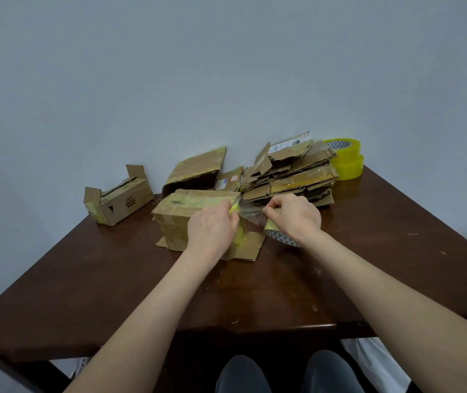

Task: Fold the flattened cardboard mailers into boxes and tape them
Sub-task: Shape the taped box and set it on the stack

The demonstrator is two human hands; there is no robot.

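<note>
Cardboard box (181,219), yellowish tape on top & side, sits mid-table w/ its lower flaps splayed flat on the wood.

Head view: both forearms bare, reaching fwd and converging on the box's R end. L hand (212,228) is palm-down over the near R corner, fingers curled, pinching the end of the tape strip (250,215) at the box's top edge. R hand (294,217) is just beside it, knuckles up, fingers wrapped round the tape roll (279,238); thumb + forefinger nip the strip. The strip spans clear between the 2 hands. The roll is mostly hidden under the hand, low over the table.

Surface: dark brown wooden table (113,279), scuffed, pale scraps scattered. A stack of flattened mailers (292,177) lies just behind the R hand, by the wall. Two spare yellow rolls (347,163) are stacked at the far R corner. An open box (195,173) lies on its side behind the work box. A small box (121,207) w/ end flaps up sits at the far L edge.

Room: plain grey-blue wall (226,66). Knees in dark trousers (243,373) show below the table edge.
</note>
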